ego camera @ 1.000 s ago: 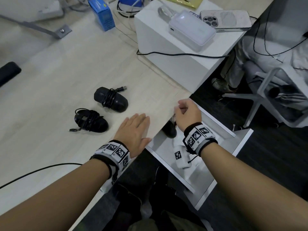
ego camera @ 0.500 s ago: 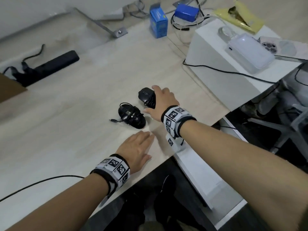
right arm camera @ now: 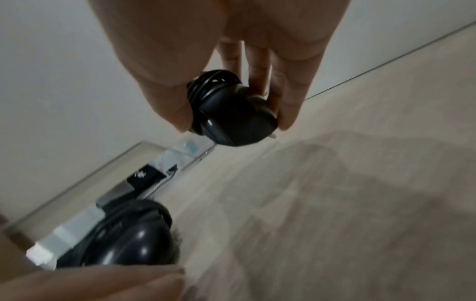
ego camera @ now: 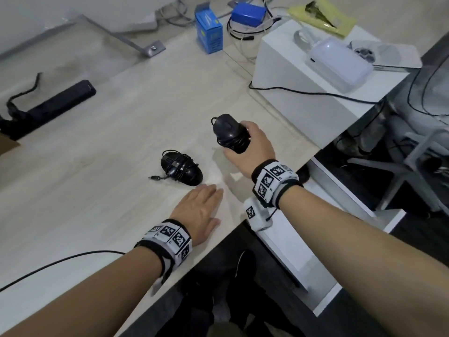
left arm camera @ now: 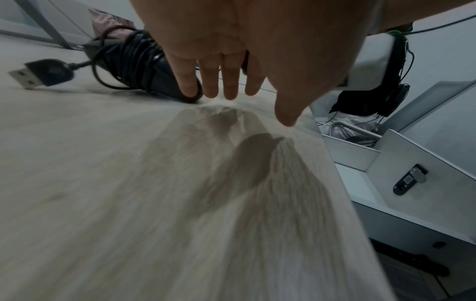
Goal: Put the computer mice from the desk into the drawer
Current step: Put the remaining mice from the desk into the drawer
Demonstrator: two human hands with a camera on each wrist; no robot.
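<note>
My right hand (ego camera: 245,144) grips a black mouse (ego camera: 229,132) with its cable wound round it, lifted off the desk; the right wrist view shows thumb and fingers (right arm camera: 288,114) pinching this mouse (right arm camera: 231,118). A second black mouse (ego camera: 181,167) with wrapped cable and a loose USB plug lies on the light wooden desk (ego camera: 97,154), just beyond my left hand (ego camera: 201,205). That left hand rests flat on the desk with straight fingers (left arm camera: 229,81) beside the second mouse (left arm camera: 139,61). The white drawer (ego camera: 303,249) stands open under the desk edge at right, partly hidden by my right arm.
A white box (ego camera: 311,93) with a white device and a phone on it stands at the back right, with a black cable running across its front. A blue carton (ego camera: 209,32), a black power strip (ego camera: 48,105) and an office chair base (ego camera: 413,161) are around.
My right hand moved from the drawer to the far mouse, closed round it and lifted it off the desk. The left hand stayed flat on the desk.
</note>
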